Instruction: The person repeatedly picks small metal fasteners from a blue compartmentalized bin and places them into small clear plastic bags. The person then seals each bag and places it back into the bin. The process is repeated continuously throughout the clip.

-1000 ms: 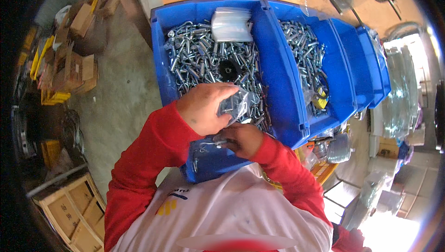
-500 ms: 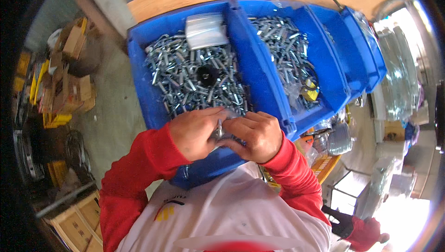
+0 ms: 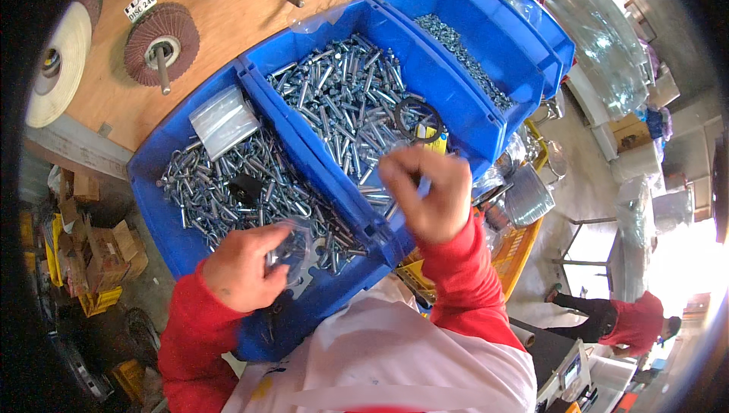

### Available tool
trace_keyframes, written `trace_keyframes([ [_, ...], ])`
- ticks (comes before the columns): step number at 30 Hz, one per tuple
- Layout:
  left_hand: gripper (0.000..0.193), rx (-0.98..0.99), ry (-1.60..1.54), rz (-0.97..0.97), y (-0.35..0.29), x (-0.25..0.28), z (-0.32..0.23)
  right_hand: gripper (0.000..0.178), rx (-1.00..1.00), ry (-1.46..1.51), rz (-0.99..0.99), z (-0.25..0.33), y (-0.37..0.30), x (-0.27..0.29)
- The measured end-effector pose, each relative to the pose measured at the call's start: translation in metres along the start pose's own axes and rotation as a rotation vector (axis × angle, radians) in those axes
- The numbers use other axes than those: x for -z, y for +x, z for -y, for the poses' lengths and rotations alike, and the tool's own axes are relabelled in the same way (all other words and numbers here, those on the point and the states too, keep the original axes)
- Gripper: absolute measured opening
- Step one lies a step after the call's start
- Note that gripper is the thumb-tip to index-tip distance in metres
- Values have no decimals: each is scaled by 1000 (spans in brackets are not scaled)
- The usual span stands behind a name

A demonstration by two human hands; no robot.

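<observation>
My left hand point(image 3: 247, 272) is closed on a small clear plastic bag point(image 3: 301, 244), held between thumb and fingers over the near edge of the left blue bin point(image 3: 140, 181). That bin holds many metal bolts point(image 3: 205, 200), a stack of clear plastic bags point(image 3: 224, 121) and a black round piece point(image 3: 244, 187). My right hand point(image 3: 437, 197) is raised over the near end of the middle blue bin point(image 3: 247, 71), fingers curled in toward the thumb. Whatever they hold, if anything, cannot be made out. Metal pins or bolts point(image 3: 338, 94) fill the middle bin, with a black ring point(image 3: 399, 118) and a yellow item point(image 3: 434, 138).
Another blue bin point(image 3: 478, 26) with small metal parts stands to the right. Abrasive discs point(image 3: 162, 42) hang on pegs from the wooden board point(image 3: 228, 3). A yellow crate point(image 3: 520, 250) lies beyond my right arm. At far right, a person point(image 3: 634, 322) in red bends forward.
My hands were together over the left bin and are now apart. The right has moved over the middle bin; the left keeps the plastic bag. My view has turned, showing more of the board.
</observation>
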State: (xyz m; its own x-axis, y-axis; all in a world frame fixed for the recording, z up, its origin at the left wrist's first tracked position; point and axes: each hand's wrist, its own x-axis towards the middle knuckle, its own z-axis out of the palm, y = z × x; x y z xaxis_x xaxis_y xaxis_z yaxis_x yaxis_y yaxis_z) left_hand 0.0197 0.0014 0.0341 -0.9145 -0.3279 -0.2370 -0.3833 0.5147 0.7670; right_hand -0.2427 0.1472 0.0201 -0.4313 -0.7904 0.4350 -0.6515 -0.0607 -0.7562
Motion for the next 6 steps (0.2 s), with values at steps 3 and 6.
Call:
trace_keyframes([
  [3, 53, -157, 251, -67, 24, -21, 7, 17, -101, -174, 169, -77, 48, -16],
  [6, 50, -49, 227, -12, 26, -23, 13, 30, -156, -343, 544, -144, 56, -61],
])
